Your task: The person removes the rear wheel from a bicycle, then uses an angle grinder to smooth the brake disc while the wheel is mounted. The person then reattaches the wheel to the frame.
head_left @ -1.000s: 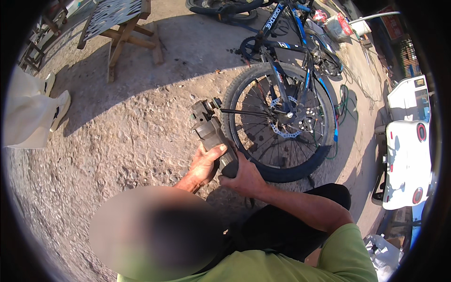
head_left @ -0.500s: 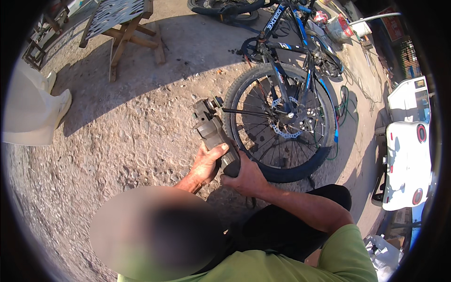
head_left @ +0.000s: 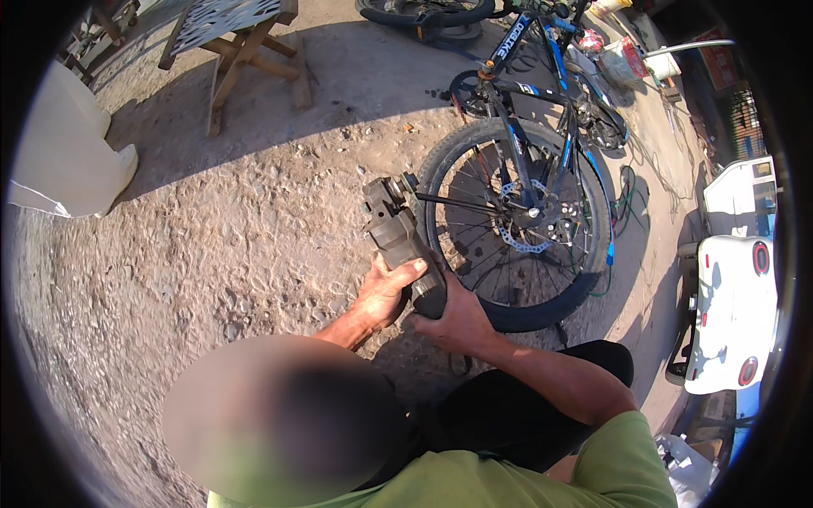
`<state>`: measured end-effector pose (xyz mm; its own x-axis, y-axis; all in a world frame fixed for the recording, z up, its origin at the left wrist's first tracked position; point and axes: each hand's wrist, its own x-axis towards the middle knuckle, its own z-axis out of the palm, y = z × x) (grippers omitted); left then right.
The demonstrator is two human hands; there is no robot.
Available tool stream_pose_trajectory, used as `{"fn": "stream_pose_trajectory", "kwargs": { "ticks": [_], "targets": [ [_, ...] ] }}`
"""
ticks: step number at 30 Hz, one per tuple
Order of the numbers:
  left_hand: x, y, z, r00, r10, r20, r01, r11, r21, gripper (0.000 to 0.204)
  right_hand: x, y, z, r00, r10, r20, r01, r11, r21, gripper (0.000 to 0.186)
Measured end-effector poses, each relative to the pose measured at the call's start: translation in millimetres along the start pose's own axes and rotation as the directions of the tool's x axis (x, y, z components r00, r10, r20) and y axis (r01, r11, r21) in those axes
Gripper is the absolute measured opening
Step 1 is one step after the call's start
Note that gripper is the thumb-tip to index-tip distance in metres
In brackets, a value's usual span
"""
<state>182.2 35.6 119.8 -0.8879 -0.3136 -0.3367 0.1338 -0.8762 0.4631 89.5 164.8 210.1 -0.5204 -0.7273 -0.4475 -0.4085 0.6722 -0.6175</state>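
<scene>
My left hand (head_left: 381, 296) and my right hand (head_left: 457, 317) are closed round a dark grey power tool (head_left: 394, 229), which looks like an angle grinder with no disc visible. Its head points away from me, beside the front wheel (head_left: 525, 317) of a black-and-blue bicycle (head_left: 550, 46). A thin black rod appears to reach from near the tool's head toward the wheel's hub; I cannot tell if they touch. My left thumb lies on top of the casing, and my right hand wraps the rear end. A blurred oval hides part of my body below.
A person in pale clothing (head_left: 68, 148) is at the left edge. A folding wooden stand (head_left: 241, 63) is behind. Green cable (head_left: 627, 199) lies right of the bicycle. A white panel with red round lamps (head_left: 728, 313) is at the right, buckets (head_left: 627, 59) at the back right.
The view has shifted, with the bicycle and tool sitting slightly farther right in the picture. The person at the left edge has shifted slightly. My hands still grip the tool.
</scene>
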Motion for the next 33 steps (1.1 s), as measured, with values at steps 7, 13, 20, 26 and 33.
{"fn": "stream_pose_trajectory", "kwargs": {
  "ticks": [7, 13, 20, 26, 33],
  "targets": [
    [7.2, -10.8, -7.7, 0.999, 0.028, 0.03, -0.028, 1.0, 0.0, 0.041, -0.2, 6.4, 1.0, 1.0, -0.017, -0.013, 0.017, 1.0, -0.018, 0.093],
    [6.3, -11.4, -4.4, 1.0, 0.005, 0.003, -0.005, 0.999, -0.033, 0.044, -1.2, 10.0, 3.4, 0.999, -0.023, -0.028, 0.022, 0.999, -0.034, 0.09],
    [5.1, -8.6, -6.1, 0.998, 0.034, 0.049, -0.034, 0.999, -0.009, 0.044, -1.2, 4.8, -0.4, 1.0, 0.002, -0.024, -0.004, 0.998, -0.061, 0.086],
    [6.4, -8.8, -4.4, 0.999, 0.02, 0.042, -0.019, 0.999, -0.027, 0.047, -2.9, 7.2, -0.1, 0.999, -0.017, -0.031, 0.015, 0.997, -0.07, 0.085],
    [5.5, -12.0, -0.6, 1.0, 0.012, -0.009, -0.012, 0.999, -0.039, 0.041, -2.8, 6.6, -0.2, 0.999, 0.007, -0.04, -0.009, 0.998, -0.065, 0.082]
  ]
}}
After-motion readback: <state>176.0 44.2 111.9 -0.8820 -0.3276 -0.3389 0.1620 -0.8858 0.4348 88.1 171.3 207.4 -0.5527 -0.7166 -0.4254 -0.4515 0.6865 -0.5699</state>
